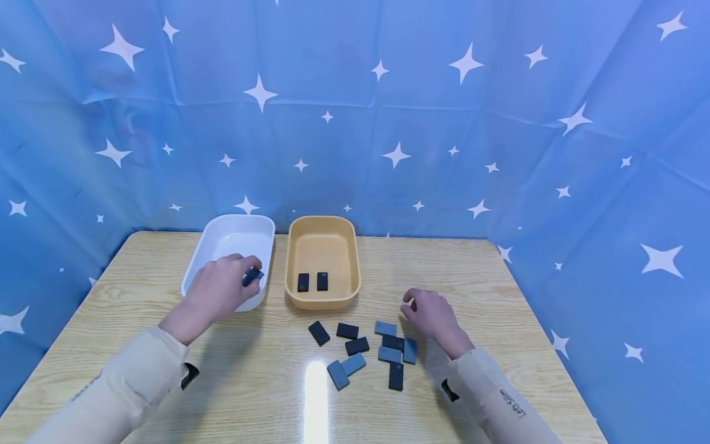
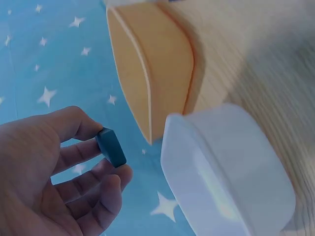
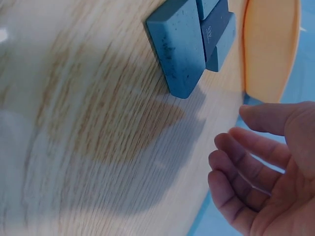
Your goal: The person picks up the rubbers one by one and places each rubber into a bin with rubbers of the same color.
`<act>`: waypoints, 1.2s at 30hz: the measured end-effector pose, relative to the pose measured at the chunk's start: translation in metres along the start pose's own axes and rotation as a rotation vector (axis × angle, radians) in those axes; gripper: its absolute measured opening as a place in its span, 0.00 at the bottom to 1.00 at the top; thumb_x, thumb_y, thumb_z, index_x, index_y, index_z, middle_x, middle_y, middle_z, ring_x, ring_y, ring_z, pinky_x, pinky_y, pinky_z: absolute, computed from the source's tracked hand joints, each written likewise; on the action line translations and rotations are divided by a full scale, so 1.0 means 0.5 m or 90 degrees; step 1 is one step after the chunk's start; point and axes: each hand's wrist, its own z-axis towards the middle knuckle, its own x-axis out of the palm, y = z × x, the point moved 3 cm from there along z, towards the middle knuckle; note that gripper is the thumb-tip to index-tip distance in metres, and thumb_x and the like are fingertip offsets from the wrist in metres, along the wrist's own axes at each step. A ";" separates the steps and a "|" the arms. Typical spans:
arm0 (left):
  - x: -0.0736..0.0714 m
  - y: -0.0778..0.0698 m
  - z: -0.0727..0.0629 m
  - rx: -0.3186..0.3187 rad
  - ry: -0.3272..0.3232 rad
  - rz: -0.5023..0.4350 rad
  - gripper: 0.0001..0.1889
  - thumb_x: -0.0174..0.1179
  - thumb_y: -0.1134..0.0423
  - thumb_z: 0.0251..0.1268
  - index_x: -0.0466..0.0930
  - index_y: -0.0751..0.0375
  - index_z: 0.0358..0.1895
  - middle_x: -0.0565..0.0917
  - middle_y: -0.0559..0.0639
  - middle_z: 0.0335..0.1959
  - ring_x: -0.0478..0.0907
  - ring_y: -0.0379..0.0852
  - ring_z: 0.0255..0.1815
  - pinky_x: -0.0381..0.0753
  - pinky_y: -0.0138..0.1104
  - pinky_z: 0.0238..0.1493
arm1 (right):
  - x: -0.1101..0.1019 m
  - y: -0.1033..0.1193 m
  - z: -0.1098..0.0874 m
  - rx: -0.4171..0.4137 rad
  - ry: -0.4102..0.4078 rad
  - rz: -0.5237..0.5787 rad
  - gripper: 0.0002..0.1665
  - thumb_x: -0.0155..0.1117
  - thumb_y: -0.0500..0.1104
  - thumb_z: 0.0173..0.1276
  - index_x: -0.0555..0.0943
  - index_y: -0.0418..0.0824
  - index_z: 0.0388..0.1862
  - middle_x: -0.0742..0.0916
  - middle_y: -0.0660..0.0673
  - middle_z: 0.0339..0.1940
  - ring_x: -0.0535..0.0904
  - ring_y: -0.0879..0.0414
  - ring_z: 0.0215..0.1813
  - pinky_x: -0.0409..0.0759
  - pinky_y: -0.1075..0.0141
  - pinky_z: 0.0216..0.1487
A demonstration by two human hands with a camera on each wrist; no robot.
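Note:
My left hand (image 1: 219,287) pinches a small blue-grey rectangular block (image 2: 111,147) between thumb and fingers, above the white bin (image 1: 230,227). My right hand (image 1: 434,314) hovers over the table with loosely bent fingers and holds nothing, as the right wrist view shows. Nearest to it is a cluster of overlapping blocks, among them a blue-grey block (image 1: 410,351) and a black block (image 1: 396,376). Left of that cluster lie more blocks, including a tilted black block (image 1: 318,333) and a blue-grey block (image 1: 338,375). Two black blocks (image 1: 322,281) lie inside the yellow-orange bin (image 1: 323,304).
Both bins stand side by side near the back edge of the wooden table (image 1: 460,265). Behind and beside the table hangs a blue curtain (image 1: 344,61) with white stars. A bright reflection shines on the tabletop at the front middle.

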 end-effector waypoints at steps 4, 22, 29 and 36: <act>-0.002 0.026 0.014 -0.036 0.014 -0.014 0.13 0.61 0.60 0.59 0.83 0.58 0.46 0.85 0.55 0.36 0.76 0.48 0.26 0.74 0.40 0.28 | 0.000 0.000 0.001 -0.001 0.002 0.002 0.13 0.62 0.46 0.68 0.83 0.41 0.47 0.85 0.47 0.30 0.75 0.59 0.25 0.72 0.66 0.26; 0.075 0.129 0.049 -0.158 0.112 -0.081 0.16 0.58 0.59 0.65 0.81 0.65 0.51 0.85 0.64 0.45 0.81 0.55 0.40 0.78 0.49 0.42 | -0.002 -0.007 -0.003 0.005 0.007 0.014 0.13 0.62 0.46 0.69 0.83 0.42 0.47 0.85 0.47 0.30 0.75 0.60 0.24 0.71 0.66 0.25; 0.102 0.146 0.057 -0.198 0.153 -0.085 0.19 0.57 0.58 0.66 0.79 0.67 0.54 0.85 0.64 0.43 0.78 0.53 0.37 0.76 0.46 0.40 | -0.003 -0.013 -0.006 0.003 0.004 0.014 0.13 0.62 0.46 0.68 0.83 0.41 0.47 0.85 0.47 0.30 0.75 0.59 0.25 0.72 0.66 0.26; 0.130 0.162 0.056 -0.227 0.182 -0.071 0.19 0.56 0.57 0.67 0.78 0.66 0.55 0.84 0.61 0.43 0.78 0.53 0.37 0.75 0.46 0.41 | -0.005 -0.012 -0.007 -0.007 0.000 0.015 0.12 0.62 0.46 0.69 0.83 0.41 0.46 0.85 0.47 0.28 0.74 0.59 0.24 0.72 0.65 0.26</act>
